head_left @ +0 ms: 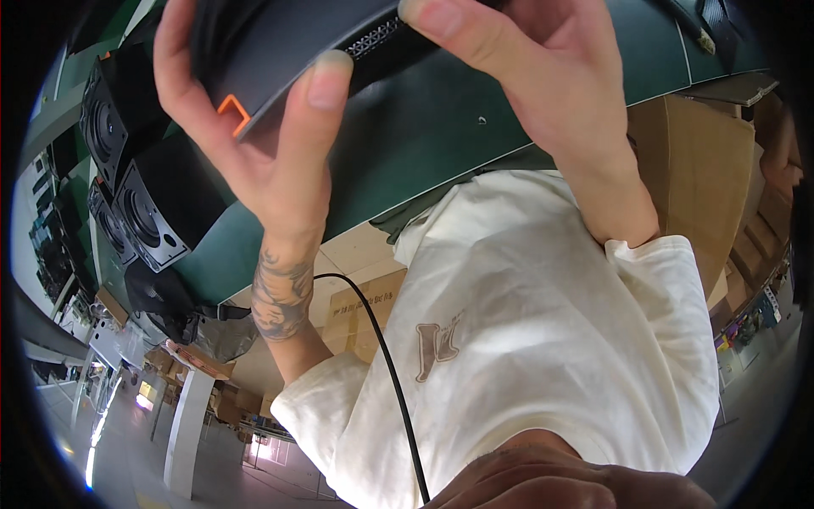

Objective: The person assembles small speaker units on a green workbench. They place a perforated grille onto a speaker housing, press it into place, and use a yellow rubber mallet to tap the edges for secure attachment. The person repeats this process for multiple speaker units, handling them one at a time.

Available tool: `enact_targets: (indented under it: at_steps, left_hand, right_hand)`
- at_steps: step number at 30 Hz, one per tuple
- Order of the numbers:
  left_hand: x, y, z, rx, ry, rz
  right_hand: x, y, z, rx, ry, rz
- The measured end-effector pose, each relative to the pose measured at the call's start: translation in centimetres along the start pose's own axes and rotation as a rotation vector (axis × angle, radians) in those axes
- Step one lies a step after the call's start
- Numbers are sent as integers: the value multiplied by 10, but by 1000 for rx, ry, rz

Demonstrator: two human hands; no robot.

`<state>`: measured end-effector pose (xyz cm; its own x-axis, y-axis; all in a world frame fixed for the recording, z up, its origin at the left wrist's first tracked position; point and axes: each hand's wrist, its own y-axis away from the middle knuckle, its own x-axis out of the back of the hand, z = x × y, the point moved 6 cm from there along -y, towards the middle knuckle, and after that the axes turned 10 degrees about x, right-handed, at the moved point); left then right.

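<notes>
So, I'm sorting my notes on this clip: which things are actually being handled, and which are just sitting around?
Being handled:
- black curved part with orange clip, gripped by left hand and right hand

Sitting around:
- black speakers on the green table
- cardboard boxes
- black cable

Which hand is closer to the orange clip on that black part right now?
Left. The left hand grips the black part right at the orange clip, against its palm. The right hand pinches the same part farther along, away from the clip.
</notes>
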<state>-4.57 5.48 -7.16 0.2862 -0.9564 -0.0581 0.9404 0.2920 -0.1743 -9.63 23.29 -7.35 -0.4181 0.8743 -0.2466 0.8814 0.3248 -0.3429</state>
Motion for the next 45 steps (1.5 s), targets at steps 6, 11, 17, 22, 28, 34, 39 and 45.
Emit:
enact_targets:
  at_steps: [6,11,17,22,28,34,39,45]
  left_hand:
    - [1,3,-3,12,7,-26]
    - [11,6,-7,-35,-167,7]
    - [11,5,-12,-177,-216,50]
    - [9,-2,-8,-290,-378,9]
    - [19,-11,-8,-208,-303,-32]
    - [20,-13,-6,-239,-300,-61]
    - [22,-13,-7,-190,-212,2]
    - [26,-21,6,-12,-421,-11]
  right_hand:
    - [1,2,-5,21,55,-21]
    - [3,5,-2,79,135,-31]
    - [7,3,5,237,294,-62]
    - [15,-7,11,410,452,-72]
    - [26,-18,6,346,308,-215]
    - [20,-31,22,114,-231,-264]
    - [16,-26,19,184,-24,-208]
    - [13,-33,4,-9,106,-144]
